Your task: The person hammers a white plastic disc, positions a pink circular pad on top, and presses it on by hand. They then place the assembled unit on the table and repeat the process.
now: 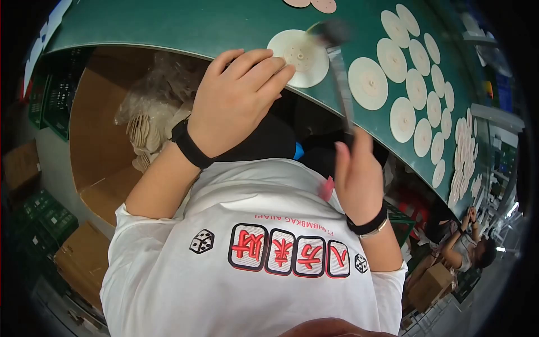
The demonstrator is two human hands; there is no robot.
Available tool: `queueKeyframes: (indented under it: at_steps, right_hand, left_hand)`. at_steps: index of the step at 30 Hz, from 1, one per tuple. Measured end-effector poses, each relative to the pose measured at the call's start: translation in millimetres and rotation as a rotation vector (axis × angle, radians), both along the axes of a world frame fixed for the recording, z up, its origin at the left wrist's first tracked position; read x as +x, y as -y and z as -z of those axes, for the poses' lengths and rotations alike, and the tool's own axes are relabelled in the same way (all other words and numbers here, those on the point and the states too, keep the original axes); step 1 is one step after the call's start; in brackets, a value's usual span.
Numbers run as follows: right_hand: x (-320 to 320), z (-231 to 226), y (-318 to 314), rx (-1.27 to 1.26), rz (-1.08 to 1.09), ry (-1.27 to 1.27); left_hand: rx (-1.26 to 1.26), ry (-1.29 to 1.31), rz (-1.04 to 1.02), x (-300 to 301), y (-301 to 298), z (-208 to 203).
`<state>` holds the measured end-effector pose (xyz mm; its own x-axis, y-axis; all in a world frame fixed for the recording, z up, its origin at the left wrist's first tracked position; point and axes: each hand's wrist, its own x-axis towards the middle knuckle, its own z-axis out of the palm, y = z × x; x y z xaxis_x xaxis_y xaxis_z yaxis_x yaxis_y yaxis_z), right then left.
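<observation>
A round off-white disc [306, 70] with small holes and a raised nub in its middle lies at the near edge of the green table. My left hand [238, 98] is over the disc's left rim, fingers stretched out and slightly apart, fingertips touching it; its thumb is mostly hidden. In my right hand [361, 174] is a hammer [342, 87], gripped by the lower end of its handle. The dark hammer head is smeared by motion above the disc's upper right rim. Whether it touches the disc I cannot tell.
Many similar discs [369, 83] lie spread over the green table [185, 22] to the right, heaped farther off. Below the table's left edge, a cardboard box [92, 123] holds plastic film and stacked discs. Green crates [42, 222] stand at left. Another person [463, 253] sits at far right.
</observation>
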<state>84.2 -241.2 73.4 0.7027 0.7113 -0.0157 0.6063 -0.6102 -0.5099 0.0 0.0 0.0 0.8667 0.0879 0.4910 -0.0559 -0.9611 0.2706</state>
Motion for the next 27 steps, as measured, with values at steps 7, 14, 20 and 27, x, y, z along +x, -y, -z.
queueKeyframes:
  at_steps: [7,14,20,27]
  right_hand:
    - [5,19,-18,0.058,0.032,0.034]
    - [3,18,-22,0.036,-0.045,0.055]
    - [6,14,-25,-0.057,-0.064,-0.065]
    - [5,22,-17,0.006,-0.107,0.026]
  left_hand:
    - [0.095,0.09,-0.016,7,-11,3]
    - [0.111,0.079,-0.027,4,-12,8]
    - [0.118,0.072,-0.042,3,-12,11]
    - [0.061,0.099,-0.033,3,-6,12]
